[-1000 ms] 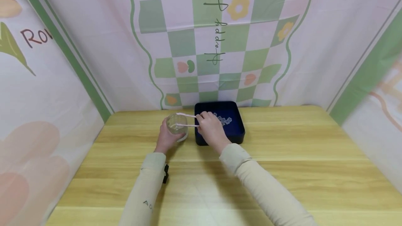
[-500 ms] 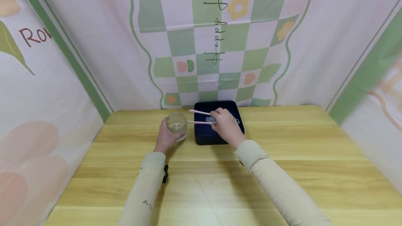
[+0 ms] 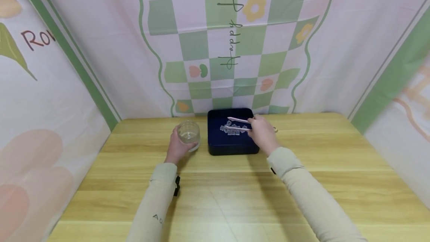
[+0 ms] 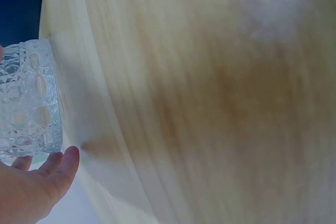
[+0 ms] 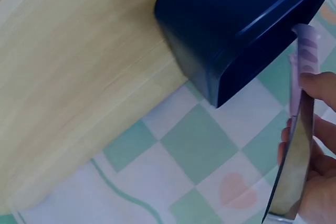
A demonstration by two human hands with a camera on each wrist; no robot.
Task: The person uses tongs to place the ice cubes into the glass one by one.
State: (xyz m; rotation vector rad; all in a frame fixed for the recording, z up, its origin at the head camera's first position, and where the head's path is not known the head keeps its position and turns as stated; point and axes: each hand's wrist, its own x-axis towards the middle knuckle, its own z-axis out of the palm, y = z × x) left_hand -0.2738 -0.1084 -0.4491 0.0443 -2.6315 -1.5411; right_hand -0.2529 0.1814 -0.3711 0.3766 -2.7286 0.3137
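Note:
My left hand holds a clear drinking glass upright on the table, left of a dark blue tray. In the left wrist view the glass shows a cut pattern, with fingers against its side. My right hand grips a pair of tongs over the tray's right side. Their metal handle and pinkish tip covers show in the right wrist view. The two tips stand apart, above several small clear cubes lying in the tray. No cube is visible between the tips.
A light wooden table carries the glass and tray. Behind it hangs a cloth with green and white checks, close to the tray's back edge. More printed cloth hangs at both sides.
My right hand has moved right with the tongs, from above the glass to over the tray, uncovering the clear cubes. My left hand and the glass have stayed in place.

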